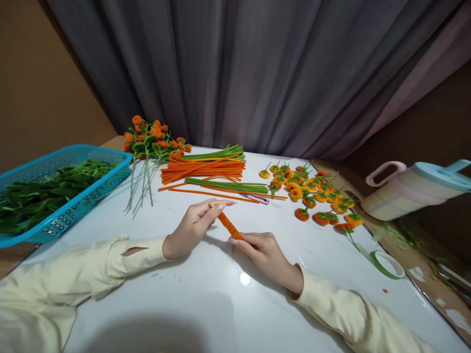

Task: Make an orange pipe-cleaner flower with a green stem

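An orange pipe cleaner coil (230, 226), tightly wound, slants between my two hands above the white table (191, 304). My left hand (196, 223) pinches its upper end, thumb and fingers together. At the lower end, my right hand (267, 255) grips it between thumb and fingers. Just beyond my hands lie a bundle of straight orange pipe cleaners (204, 169) and some green pipe cleaners (235, 186). Small pink-handled scissors (259, 198) rest beside them, partly covered by an orange stem.
A blue basket (79, 208) of green leaves stands at left. Finished orange flowers (156, 132) lie at the back left, several flower heads (294, 191) at right. Green tape (390, 264) and a large tumbler (408, 191) are near the right edge. A grey curtain (235, 73) hangs behind.
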`<action>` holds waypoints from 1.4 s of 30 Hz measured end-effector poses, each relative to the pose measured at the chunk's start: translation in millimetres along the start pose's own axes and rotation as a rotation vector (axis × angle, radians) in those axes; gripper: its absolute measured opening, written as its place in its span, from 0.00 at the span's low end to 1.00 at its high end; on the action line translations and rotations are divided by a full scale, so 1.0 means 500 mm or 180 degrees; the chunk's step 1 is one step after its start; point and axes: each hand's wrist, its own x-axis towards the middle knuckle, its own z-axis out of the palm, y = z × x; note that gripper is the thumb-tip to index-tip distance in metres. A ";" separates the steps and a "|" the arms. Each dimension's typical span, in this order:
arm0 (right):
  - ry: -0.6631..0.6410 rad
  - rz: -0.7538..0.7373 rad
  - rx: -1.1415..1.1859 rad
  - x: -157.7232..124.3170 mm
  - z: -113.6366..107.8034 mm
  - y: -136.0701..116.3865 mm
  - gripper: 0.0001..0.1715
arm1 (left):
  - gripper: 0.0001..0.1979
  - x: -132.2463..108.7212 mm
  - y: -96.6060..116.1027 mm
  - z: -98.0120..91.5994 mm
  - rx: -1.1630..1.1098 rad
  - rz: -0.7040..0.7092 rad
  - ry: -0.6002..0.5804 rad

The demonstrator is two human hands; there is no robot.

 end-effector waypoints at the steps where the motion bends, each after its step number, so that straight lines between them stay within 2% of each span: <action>1: 0.0070 -0.0097 -0.0119 -0.003 0.003 0.003 0.21 | 0.20 -0.004 -0.004 0.002 0.0062 0.0067 0.0060; 7: 0.0418 -0.0795 -0.1225 -0.013 0.016 0.029 0.22 | 0.22 -0.024 -0.024 0.012 0.0237 0.0276 0.0169; 10: 0.0595 -0.0922 -0.1476 -0.012 0.016 0.035 0.20 | 0.22 -0.024 -0.031 0.011 0.0192 0.0342 0.0103; 15: 0.0734 -0.0706 -0.1103 -0.011 0.012 0.034 0.16 | 0.22 -0.017 -0.045 0.003 0.0076 0.0552 0.0008; 19: 0.0549 -0.0537 -0.0835 -0.013 0.014 0.035 0.16 | 0.22 -0.010 -0.048 0.002 -0.0031 0.0638 -0.0006; 21: 0.0469 -0.0533 -0.0834 -0.013 0.017 0.035 0.15 | 0.21 -0.005 -0.042 0.004 -0.0058 0.0541 0.0003; 24: 0.0388 -0.0412 -0.0781 -0.009 0.020 0.032 0.14 | 0.21 0.003 -0.027 0.011 -0.0075 0.0116 0.0074; 27: 0.0303 -0.0091 -0.0464 -0.003 0.016 0.019 0.12 | 0.23 0.007 -0.018 0.016 0.0080 -0.0130 0.0134; 31: 0.0006 0.0400 -0.0014 0.006 0.006 0.003 0.15 | 0.25 0.010 -0.021 0.013 0.0218 -0.0043 0.0194; 34: -0.0169 0.0524 0.0155 0.010 0.001 0.001 0.23 | 0.26 0.011 -0.026 0.009 0.0200 0.0120 0.0300; 36: -0.0249 0.0578 0.0221 0.011 0.000 0.002 0.25 | 0.26 0.012 -0.029 0.007 0.0154 0.0211 0.0242; 40: -0.0293 0.0512 0.0261 0.007 0.003 0.003 0.22 | 0.24 0.014 -0.035 0.005 -0.0155 0.0299 -0.0031; 42: -0.0210 0.0436 0.0239 0.005 0.005 0.004 0.17 | 0.23 0.015 -0.037 0.005 -0.0362 0.0248 -0.0102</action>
